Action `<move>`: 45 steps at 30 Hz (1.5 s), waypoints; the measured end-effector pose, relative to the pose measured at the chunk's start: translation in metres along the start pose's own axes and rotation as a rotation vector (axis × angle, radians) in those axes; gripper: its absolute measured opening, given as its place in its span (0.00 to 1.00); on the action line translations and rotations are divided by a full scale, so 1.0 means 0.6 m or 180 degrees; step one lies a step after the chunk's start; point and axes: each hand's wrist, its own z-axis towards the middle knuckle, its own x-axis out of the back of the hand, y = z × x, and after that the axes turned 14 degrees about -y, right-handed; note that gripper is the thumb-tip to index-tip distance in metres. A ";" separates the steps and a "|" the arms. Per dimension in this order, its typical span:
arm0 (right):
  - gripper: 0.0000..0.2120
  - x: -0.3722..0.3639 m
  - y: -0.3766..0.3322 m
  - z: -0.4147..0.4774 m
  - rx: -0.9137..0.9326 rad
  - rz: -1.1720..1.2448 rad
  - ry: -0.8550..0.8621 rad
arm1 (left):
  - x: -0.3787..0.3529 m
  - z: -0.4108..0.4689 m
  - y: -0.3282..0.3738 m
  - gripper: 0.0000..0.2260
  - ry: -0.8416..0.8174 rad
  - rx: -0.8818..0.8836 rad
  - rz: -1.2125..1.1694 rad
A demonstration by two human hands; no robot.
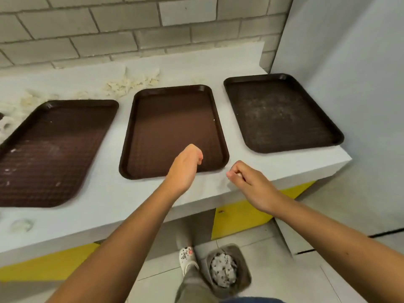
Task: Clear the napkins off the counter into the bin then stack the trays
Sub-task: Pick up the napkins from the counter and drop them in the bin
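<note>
Grey-white counter (105, 215) under a tiled wall (109, 29), bearing three dark brown trays laid flat in a row, all apart from one another. Left tray (54, 149), largest in view and cut by the frame edge, long axis running from the near edge toward the wall with its far end swung rightward; pale specks on its ribbed floor, otherwise nothing in it. Middle tray (175, 127) lengthwise toward the wall, nearly straight, bare inside but for a tiny white fleck near its right rim. Right tray (279, 112) also lengthwise, far end swung leftward, dusted with pale crumbs, near the counter's right end. Shredded napkins (133, 83) heaped on the counter behind the left and middle trays, more scraps trailing off leftward; one crumpled napkin (21, 225) alone by the front edge. Bin (246, 276) on the floor below the counter's front, holding wadded napkins (223, 270). Left hand (185, 165) over the middle tray's near end, fingers curled under, nothing seen in them. Right hand (247, 184) over the counter's front edge just right of that tray, fingertips drawn to the thumb; cannot tell whether a scrap sits in the pinch. White shoe (187, 256) beside the bin
</note>
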 end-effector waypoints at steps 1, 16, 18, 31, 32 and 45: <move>0.11 -0.014 0.012 -0.019 -0.0003 0.0112 -0.0124 | -0.014 -0.024 -0.011 0.10 -0.0177 -0.0034 0.0070; 0.20 -0.169 0.208 -0.157 -0.1104 -0.1179 -0.1396 | -0.152 -0.137 -0.214 0.10 -0.0849 0.0899 -0.0274; 0.18 -0.170 0.222 -0.161 -0.1100 -0.1052 -0.1314 | -0.165 -0.136 -0.238 0.09 -0.0840 0.0966 -0.0133; 0.09 -0.113 0.244 -0.188 -0.1066 -0.0643 -0.0697 | -0.255 -0.105 -0.298 0.23 -0.1454 0.1663 0.0247; 0.08 -0.108 0.241 -0.189 -0.1033 -0.0627 -0.0658 | -0.255 -0.102 -0.297 0.23 -0.1463 0.1659 0.0276; 0.05 -0.030 0.126 -0.110 -0.0207 -0.0491 0.0049 | -0.155 -0.078 -0.113 0.04 -0.0773 0.0190 0.0592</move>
